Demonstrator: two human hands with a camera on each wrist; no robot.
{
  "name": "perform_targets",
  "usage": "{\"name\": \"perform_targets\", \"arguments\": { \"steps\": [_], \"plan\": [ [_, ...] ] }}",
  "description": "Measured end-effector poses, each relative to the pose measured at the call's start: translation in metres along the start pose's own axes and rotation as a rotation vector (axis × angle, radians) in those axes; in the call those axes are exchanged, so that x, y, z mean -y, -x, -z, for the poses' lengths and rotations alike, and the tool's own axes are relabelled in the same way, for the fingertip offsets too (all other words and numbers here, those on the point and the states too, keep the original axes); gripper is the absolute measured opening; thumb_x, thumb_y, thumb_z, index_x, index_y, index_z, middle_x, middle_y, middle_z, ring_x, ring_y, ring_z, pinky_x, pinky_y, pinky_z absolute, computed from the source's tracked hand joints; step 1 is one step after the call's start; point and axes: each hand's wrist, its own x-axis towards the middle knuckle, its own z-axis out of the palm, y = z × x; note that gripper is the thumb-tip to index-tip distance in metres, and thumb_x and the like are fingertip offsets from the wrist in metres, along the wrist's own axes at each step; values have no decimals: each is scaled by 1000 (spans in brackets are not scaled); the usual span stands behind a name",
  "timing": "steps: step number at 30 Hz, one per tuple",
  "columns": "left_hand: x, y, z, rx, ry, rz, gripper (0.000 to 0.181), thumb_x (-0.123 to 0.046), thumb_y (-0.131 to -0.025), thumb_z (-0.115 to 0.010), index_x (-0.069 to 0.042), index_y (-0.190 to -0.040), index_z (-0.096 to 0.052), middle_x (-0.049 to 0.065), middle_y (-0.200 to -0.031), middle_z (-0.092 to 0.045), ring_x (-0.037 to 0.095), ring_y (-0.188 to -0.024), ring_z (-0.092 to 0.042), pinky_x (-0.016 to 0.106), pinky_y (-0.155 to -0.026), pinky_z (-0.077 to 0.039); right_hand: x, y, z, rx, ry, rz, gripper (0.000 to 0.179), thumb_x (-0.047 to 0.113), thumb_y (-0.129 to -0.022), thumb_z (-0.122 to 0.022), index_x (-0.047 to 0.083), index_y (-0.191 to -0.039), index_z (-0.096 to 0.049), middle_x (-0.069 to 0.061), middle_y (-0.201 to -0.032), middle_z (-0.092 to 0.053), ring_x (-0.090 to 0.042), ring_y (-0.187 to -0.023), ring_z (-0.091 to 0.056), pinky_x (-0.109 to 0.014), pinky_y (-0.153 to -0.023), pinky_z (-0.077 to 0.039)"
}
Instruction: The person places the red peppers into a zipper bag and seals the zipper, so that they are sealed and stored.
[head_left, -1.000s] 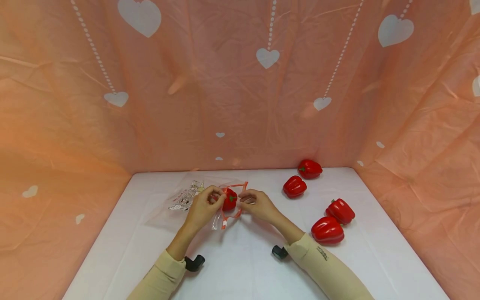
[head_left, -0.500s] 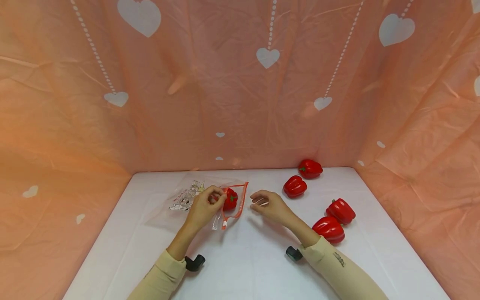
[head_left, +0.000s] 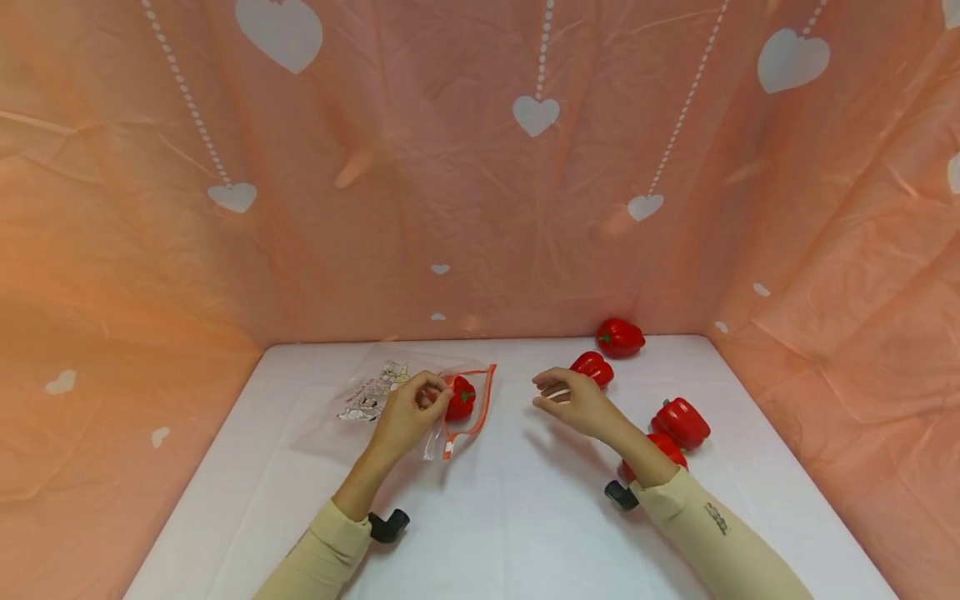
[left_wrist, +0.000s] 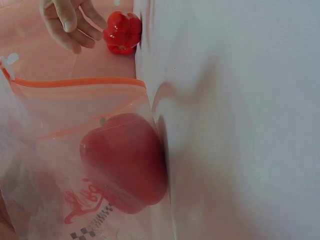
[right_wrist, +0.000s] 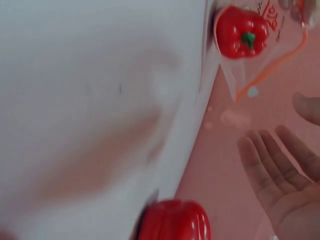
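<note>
A clear zip bag [head_left: 360,404] with an orange zip edge and printed drawings lies at centre-left in the head view. Its mouth faces right, and a red bell pepper [head_left: 461,398] with a green stem sits just inside; the left wrist view shows that pepper [left_wrist: 127,165] through the plastic. My left hand [head_left: 405,414] pinches the upper side of the bag's mouth. Off to the right, my right hand [head_left: 583,407] is raised above the table, fingers spread and holding nothing. Behind it, partly covered, lies another bell pepper [head_left: 597,368].
One bell pepper [head_left: 620,338] lies at the back edge of the white table [head_left: 480,517]. Two more, a bell pepper [head_left: 681,422] and a bell pepper [head_left: 670,451] partly behind my right forearm, lie at right. Orange cloth [head_left: 480,233] with hearts hangs around the table.
My right hand has moved away from the bag's mouth, to the right towards the loose bell peppers. My left hand and the bag have stayed in place.
</note>
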Motion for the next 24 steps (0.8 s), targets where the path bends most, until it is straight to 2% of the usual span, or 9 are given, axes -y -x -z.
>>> {"name": "perform_targets", "arguments": {
  "steps": [8, 17, 24],
  "plan": [
    [-1, 1, 0, 8, 4, 14, 9, -13, -99, -79, -13, -105, -74, 2, -91, -71, 18, -77, -61, 25, -66, -49, -11, 0, 30, -24, 53, 6, 34, 14, -97, -80, 0, -127, -70, -18, -121, -72, -35, -111, -71, -51, -99, -58],
    [0, 0, 0, 7, 3, 9, 9, -13, -99, -79, -12, -106, -74, 2, -91, -71, 17, -77, -61, 24, -67, -50, -23, -5, 57, -41, 142, -6, 40, 11, -97, -81, 0, -132, -67, -23, -126, -70, -40, -116, -68, -55, -98, -58],
    [1, 0, 0, 9, 11, 12, 9, -13, -99, -79, -13, -106, -73, 3, -91, -70, 18, -78, -60, 23, -67, -50, -30, -11, 70, -20, 190, -25, 43, 11, -97, -80, -1, -135, -66, -24, -131, -69, -44, -121, -65, -57, -100, -57]
  ]
}}
